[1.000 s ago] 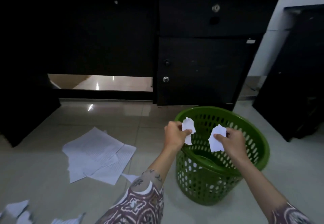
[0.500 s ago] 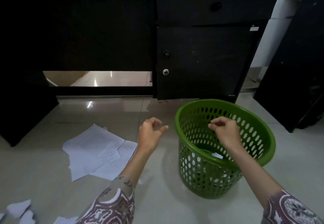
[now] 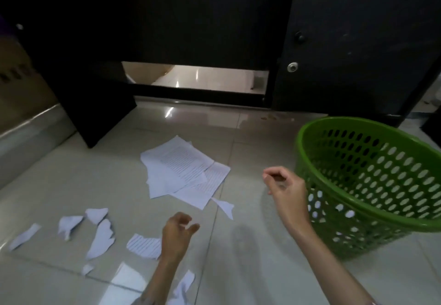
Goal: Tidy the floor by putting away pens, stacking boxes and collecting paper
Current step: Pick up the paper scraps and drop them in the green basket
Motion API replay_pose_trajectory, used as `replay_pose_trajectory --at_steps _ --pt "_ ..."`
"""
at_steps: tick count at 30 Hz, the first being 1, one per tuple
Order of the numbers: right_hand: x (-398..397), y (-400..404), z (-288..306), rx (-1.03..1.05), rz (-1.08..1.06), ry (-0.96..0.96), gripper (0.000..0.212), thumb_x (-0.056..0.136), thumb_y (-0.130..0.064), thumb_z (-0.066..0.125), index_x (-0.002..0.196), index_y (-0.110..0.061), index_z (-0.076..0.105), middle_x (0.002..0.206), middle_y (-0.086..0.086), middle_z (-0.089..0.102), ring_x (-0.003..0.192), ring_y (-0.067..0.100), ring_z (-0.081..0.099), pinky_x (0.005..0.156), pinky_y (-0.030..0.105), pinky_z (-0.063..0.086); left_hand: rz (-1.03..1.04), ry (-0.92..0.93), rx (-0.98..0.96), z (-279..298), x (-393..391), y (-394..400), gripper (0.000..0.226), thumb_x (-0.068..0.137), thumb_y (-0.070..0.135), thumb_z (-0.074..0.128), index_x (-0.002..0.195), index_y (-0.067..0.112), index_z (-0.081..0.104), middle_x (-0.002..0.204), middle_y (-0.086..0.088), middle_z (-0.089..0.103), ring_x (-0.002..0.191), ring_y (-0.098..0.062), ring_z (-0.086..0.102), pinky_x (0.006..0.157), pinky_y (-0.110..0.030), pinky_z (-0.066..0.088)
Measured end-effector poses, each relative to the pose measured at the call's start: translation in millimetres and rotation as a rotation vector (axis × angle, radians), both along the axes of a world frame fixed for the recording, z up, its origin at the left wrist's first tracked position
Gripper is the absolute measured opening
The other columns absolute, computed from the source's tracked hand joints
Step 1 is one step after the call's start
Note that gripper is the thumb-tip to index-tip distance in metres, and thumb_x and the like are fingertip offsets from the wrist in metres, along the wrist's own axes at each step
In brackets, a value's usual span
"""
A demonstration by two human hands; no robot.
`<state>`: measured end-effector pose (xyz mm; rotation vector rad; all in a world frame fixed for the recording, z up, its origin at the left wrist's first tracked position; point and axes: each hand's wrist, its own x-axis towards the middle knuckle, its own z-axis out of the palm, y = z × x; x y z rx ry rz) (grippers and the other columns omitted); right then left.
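Observation:
A green perforated basket [image 3: 372, 199] stands on the tiled floor at the right. A loose pile of printed sheets [image 3: 183, 171] lies on the floor left of it. Several torn paper scraps [image 3: 100, 238] are scattered in front of the pile, one lined scrap [image 3: 143, 245] right beside my left hand [image 3: 177, 234]. That hand hovers low over the floor, fingers loosely curled, holding nothing. My right hand [image 3: 285, 185] hangs in the air just left of the basket's rim, fingers loosely curled and empty. A small triangular scrap [image 3: 225, 207] lies between the two hands.
A black desk [image 3: 191, 30] with a side panel [image 3: 95, 104] rises behind the papers, and its drawer unit [image 3: 358, 49] stands behind the basket. A metal strip [image 3: 28, 133] runs along the floor at the far left.
Both hands let go of their paper pieces over the basket, then moved left and down. The view swung left, bringing the torn scraps on the floor into sight.

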<state>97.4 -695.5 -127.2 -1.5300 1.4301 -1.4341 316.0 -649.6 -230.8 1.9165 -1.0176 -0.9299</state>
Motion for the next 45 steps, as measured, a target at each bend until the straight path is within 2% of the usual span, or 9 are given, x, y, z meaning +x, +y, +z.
replay_pose_trajectory --at_steps 10,13,20,25,29,32,38,41,45 --pt "50 31 -110 0.309 0.255 0.075 0.024 0.082 0.001 0.061 0.071 -0.02 0.063 0.08 0.002 0.064 0.073 0.006 0.058 0.056 0.018 0.045 -0.064 -0.003 0.341 -88 40 76 0.044 0.04 0.03 0.081 0.071 0.026 0.051 0.086 -0.007 0.056 0.07 -0.026 0.06 0.069 -0.039 0.056" --pt "58 47 -132 0.36 0.32 0.122 0.028 0.081 0.002 0.061 0.069 -0.023 0.061 0.08 0.002 0.065 0.075 0.009 0.057 0.06 0.013 0.044 -0.171 -0.163 0.334 -95 33 82 0.036 0.06 0.03 0.082 0.076 0.026 0.05 0.091 -0.002 0.051 0.083 -0.02 0.055 0.065 -0.023 0.042" --pt "76 87 -178 0.462 0.457 0.253 0.033 0.078 0.001 0.064 0.064 -0.027 0.058 0.074 0.0 0.063 0.074 0.004 0.057 0.061 0.009 0.041 -0.247 -0.468 0.293 -113 21 87 0.02 0.082 0.021 0.062 0.098 0.01 0.06 0.107 -0.006 0.054 0.105 -0.021 0.054 0.086 -0.027 0.046" --pt "89 108 -202 0.541 0.519 0.349 0.033 0.074 -0.004 0.065 0.064 -0.033 0.052 0.075 0.0 0.06 0.073 0.004 0.056 0.063 0.011 0.041 -0.079 -0.24 0.173 -110 32 88 0.027 0.076 0.002 0.063 0.06 0.021 0.052 0.073 -0.002 0.062 0.074 -0.019 0.061 0.066 -0.028 0.05" --pt "101 125 -210 0.554 0.62 0.501 0.022 0.071 -0.033 0.069 0.074 -0.034 0.048 0.084 -0.005 0.052 0.077 0.003 0.049 0.071 0.017 0.04 0.062 -0.019 0.042 -98 52 95 0.025 0.074 -0.001 0.068 0.06 0.014 0.054 0.059 -0.002 0.058 0.053 -0.008 0.052 0.054 -0.016 0.042" --pt "109 138 -213 0.489 0.705 0.744 0.056 0.054 -0.062 0.047 0.091 -0.021 0.054 0.096 -0.003 0.049 0.099 0.016 0.048 0.079 0.023 0.036 0.129 0.076 -0.001 -98 64 105 0.015 0.075 -0.003 0.068 0.065 0.004 0.058 0.058 -0.003 0.058 0.049 0.0 0.053 0.052 -0.013 0.043" --pt "121 142 -217 0.426 0.701 0.916 0.035 0.085 -0.03 0.058 0.114 -0.015 0.048 0.122 0.002 0.046 0.119 0.02 0.037 0.096 0.026 0.033 0.214 0.144 0.051 -104 70 117 0.013 0.083 0.005 0.064 0.073 -0.001 0.058 0.061 -0.008 0.064 0.045 -0.004 0.058 0.043 -0.018 0.044" --pt "123 140 -217 0.467 0.663 0.83 0.014 0.085 -0.019 0.058 0.096 -0.021 0.049 0.106 0.0 0.049 0.11 0.019 0.041 0.085 0.024 0.033 0.219 0.148 0.05 -102 70 120 0.011 0.086 0.004 0.058 0.078 -0.003 0.058 0.062 -0.009 0.063 0.043 -0.005 0.055 0.041 -0.015 0.04" --pt "125 133 -222 0.541 0.644 0.736 0.038 0.077 -0.011 0.058 0.061 -0.029 0.029 0.082 -0.003 0.042 0.086 0.013 0.037 0.061 0.02 0.03 0.167 0.117 0.074 -102 68 120 0.02 0.09 -0.001 0.044 0.075 0.004 0.056 0.063 -0.006 0.057 0.054 -0.013 0.047 0.045 -0.013 0.037"
